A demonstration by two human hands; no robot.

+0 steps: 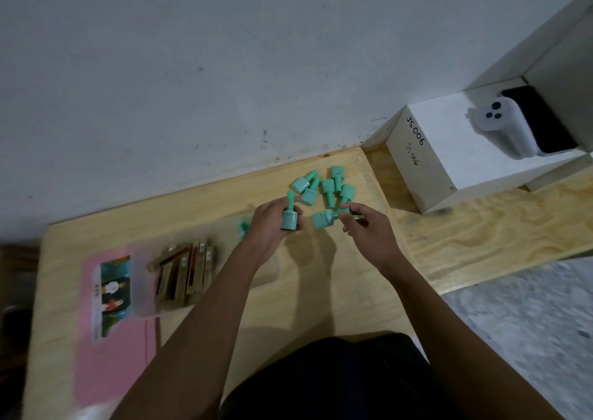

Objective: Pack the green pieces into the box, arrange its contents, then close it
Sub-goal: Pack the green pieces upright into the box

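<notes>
Several mint-green bottle-shaped pieces (pixel 324 185) lie in a loose pile on the wooden table (pixel 321 291), near the wall. My left hand (pixel 272 224) holds one green piece (pixel 288 216) upright, cap upward. My right hand (pixel 365 227) pinches the cap end of another green piece (pixel 324 219) lying at the pile's near edge. A clear plastic box (pixel 144 288) sits to the left, holding several brown and red stick-shaped packs (pixel 183 272). Its pink lid (pixel 109 323) with a picture label lies beside it.
A white cardboard box (pixel 430 163) marked "JS006" stands at the right by the wall, with a white device and a black item on top. One more green item (pixel 244 227) shows behind my left wrist. The table's near right edge meets speckled floor (pixel 529 323).
</notes>
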